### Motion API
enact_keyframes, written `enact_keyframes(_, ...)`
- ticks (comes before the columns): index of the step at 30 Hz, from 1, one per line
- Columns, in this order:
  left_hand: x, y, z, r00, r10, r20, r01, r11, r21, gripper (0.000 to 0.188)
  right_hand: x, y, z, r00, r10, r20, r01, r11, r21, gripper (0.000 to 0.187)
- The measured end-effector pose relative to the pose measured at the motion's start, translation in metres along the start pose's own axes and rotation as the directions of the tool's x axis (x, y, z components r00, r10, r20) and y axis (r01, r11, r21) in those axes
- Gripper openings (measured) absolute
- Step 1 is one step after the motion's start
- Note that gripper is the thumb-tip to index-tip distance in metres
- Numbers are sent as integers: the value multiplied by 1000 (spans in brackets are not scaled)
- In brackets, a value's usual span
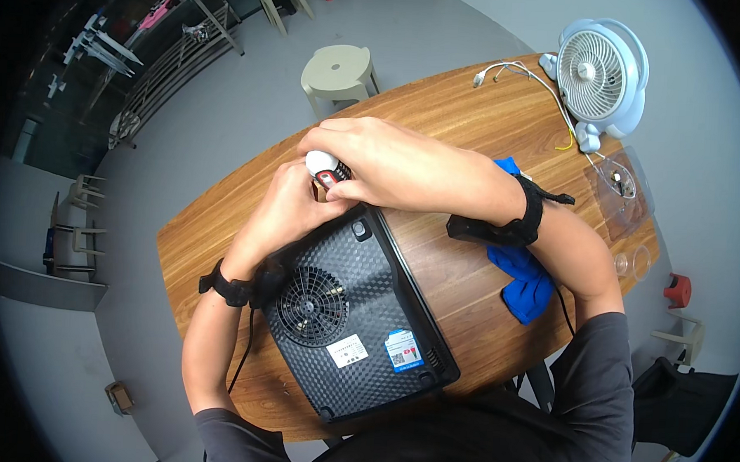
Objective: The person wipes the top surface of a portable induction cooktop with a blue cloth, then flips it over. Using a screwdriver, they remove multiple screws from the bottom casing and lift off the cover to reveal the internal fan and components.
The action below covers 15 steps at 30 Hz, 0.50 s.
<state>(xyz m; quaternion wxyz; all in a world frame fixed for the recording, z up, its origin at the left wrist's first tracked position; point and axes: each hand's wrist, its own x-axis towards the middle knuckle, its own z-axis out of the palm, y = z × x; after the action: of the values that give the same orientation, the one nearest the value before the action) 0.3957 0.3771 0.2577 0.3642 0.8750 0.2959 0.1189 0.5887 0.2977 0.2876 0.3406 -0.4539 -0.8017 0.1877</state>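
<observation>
A black flat appliance (pixel 375 293) lies bottom up on the wooden table before me, with a round fan grille (pixel 307 305), corner feet and two labels showing. Over its far edge, my right hand (pixel 365 155) is closed round a handle (pixel 323 164) with a rounded white end, black ribs and a red patch. What the handle ends in is hidden. My left hand (pixel 287 201) is closed close against it at the appliance's far left corner, its fingertips out of sight. Black straps with small boxes sit on both wrists.
A blue cloth (pixel 526 279) lies under and beside my right forearm. At the far right of the table (pixel 467 91) stand a white fan (pixel 596 76) with its cable, a clear plastic bag (pixel 619 188) and a clear cup (pixel 635 263). A beige stool (pixel 338 69) stands beyond the table.
</observation>
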Motion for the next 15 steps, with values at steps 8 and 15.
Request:
enact_keyframes(8,0,1,-1,1000,-17,24,16,998,62,31,0,-2,-3,999,18,44,-19,1000,20,40)
enact_keyframes(15,2,1,0,999,-20,26,18,998,64,31,-2,0,-6,997,-15,71,13,999,40,47)
